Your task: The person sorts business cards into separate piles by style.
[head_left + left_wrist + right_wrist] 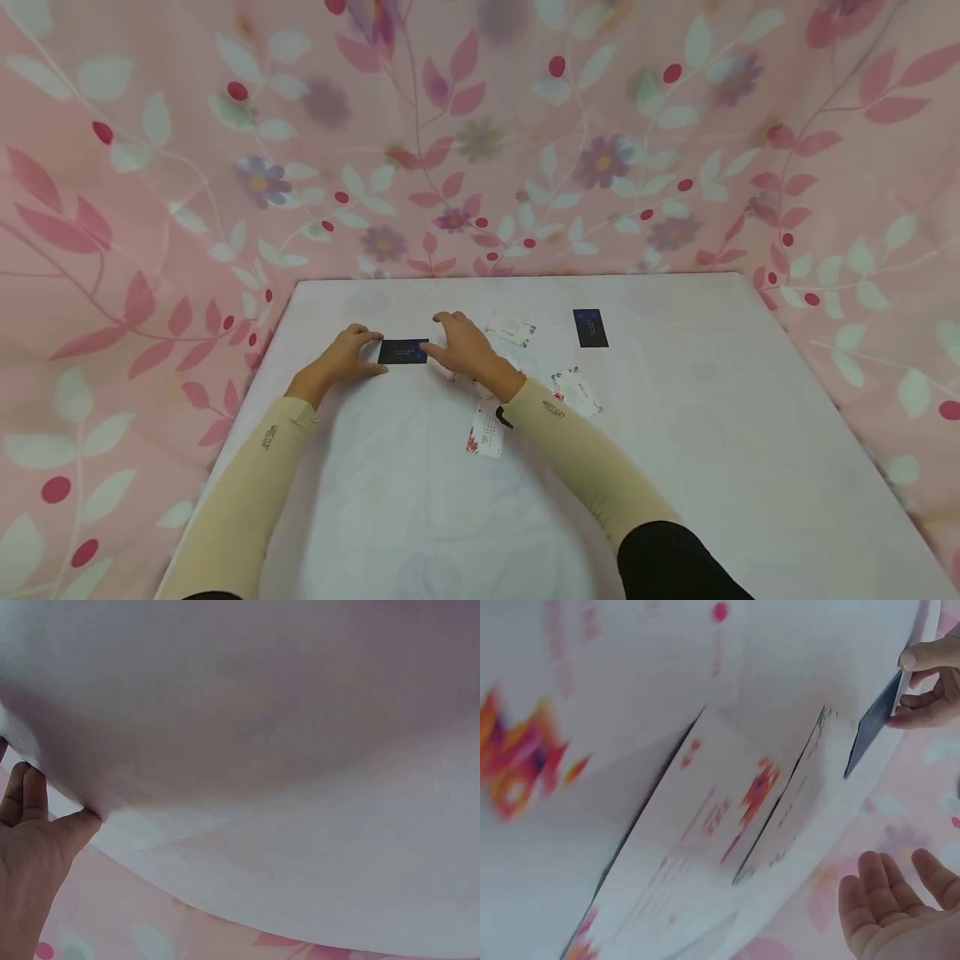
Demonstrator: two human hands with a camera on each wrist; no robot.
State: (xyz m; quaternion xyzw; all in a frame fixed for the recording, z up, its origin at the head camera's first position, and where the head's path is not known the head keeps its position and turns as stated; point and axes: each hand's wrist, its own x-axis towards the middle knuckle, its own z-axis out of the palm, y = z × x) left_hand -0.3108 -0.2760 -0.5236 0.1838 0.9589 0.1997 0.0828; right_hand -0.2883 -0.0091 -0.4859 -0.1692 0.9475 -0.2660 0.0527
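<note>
A dark blue business card (402, 352) lies on the white table at left of centre, its long side running across. My left hand (348, 357) holds it at its left end, thumb and fingertips at the two corners. In the right wrist view the same left hand (934, 686) grips the end of the dark card (874, 727). The left wrist view shows the left hand (41, 832) with fingertips down on the table, the card hidden. Above the card's right end hovers my right hand (467, 348); its palm and loosely bent fingers (870, 900) hold nothing.
White printed business cards lie around the right forearm: one behind (511, 328), one to the right (576, 392), one nearer me (486, 429). Others are partly covered by the hand. A second dark card (591, 328) lies farther right. Pink floral cloth (480, 167) hangs behind the table.
</note>
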